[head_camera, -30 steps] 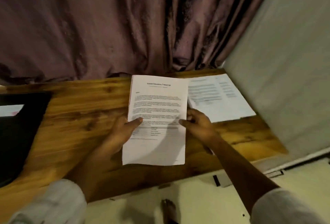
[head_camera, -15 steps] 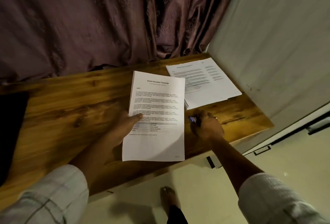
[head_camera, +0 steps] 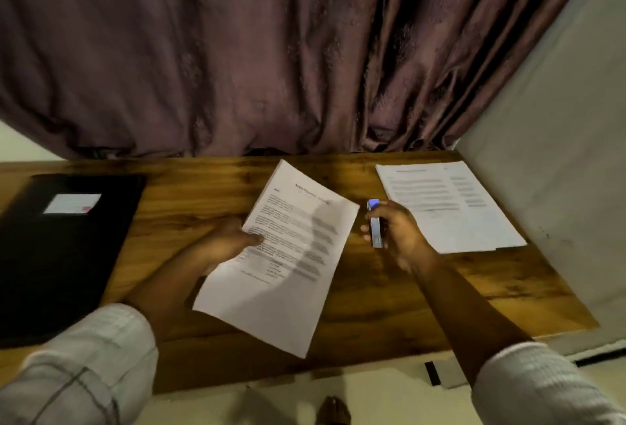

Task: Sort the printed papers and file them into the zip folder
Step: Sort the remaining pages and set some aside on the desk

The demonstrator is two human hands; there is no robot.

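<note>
My left hand (head_camera: 230, 241) holds a thin stack of printed papers (head_camera: 288, 275) by its left edge, thumb on top, tilted above the wooden desk (head_camera: 189, 197). My right hand (head_camera: 396, 235) grips a small stapler (head_camera: 374, 224) with a blue tip, just right of the stack's top right corner and apart from it. A second pile of printed sheets (head_camera: 447, 204) lies flat at the desk's far right. The black zip folder (head_camera: 61, 248) with a white label lies closed at the left end of the desk.
A purple curtain (head_camera: 271, 51) hangs behind the desk. A pale wall (head_camera: 559, 153) borders the desk on the right. Below the desk's front edge I see pale floor and a foot (head_camera: 333, 411).
My right hand picked up the stapler from beside the right pile and lifted it toward the stack. My left hand tilted the stack clockwise. The view swung left, bringing the folder in.
</note>
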